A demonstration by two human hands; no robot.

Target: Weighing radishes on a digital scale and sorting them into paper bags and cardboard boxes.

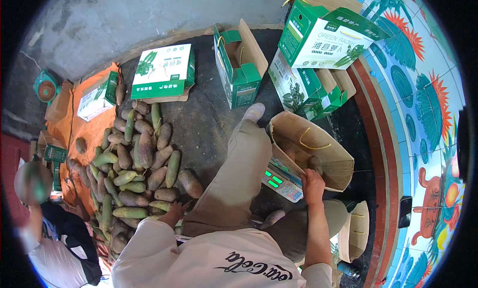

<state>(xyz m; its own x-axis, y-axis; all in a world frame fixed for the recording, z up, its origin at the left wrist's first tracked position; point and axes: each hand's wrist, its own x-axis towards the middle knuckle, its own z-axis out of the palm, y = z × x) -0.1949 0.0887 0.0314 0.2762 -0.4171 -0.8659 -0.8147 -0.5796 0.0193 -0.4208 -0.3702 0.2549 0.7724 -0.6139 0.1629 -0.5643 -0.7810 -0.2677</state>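
Right hand [312,181] rests on the near rim of an open brown cardboard carton [334,161], fingers curled over the edge and gripping it. The carton sits tilted on a digital scale [280,181] with a lit green display; several dusty radishes lie inside it, partly in shadow. The carton has a yellow cord handle and plain kraft inner walls.

Left hand [175,212] reaches down to the near edge of the radish pile [139,168]. Fingers spread over a radish; whether they have closed on it cannot be told, as the sleeve hides part of the hand.

The pile is made of long, blunt-ended roots, green at one end and soil-brown over the rest, matt and rough with dirt. It lies partly on an orange sheet [82,129] and partly on dark gritty ground.

The person's own bent leg in beige trousers [234,178] stands between the pile and the scale. 1 loose radish [271,218] lies by the knee.

Beyond: 1 flat green-and-white printed box [163,71], 1 open green box [239,64], and a stack of similar glossy boxes [318,44]. A second person [55,238] crouches at lower left.
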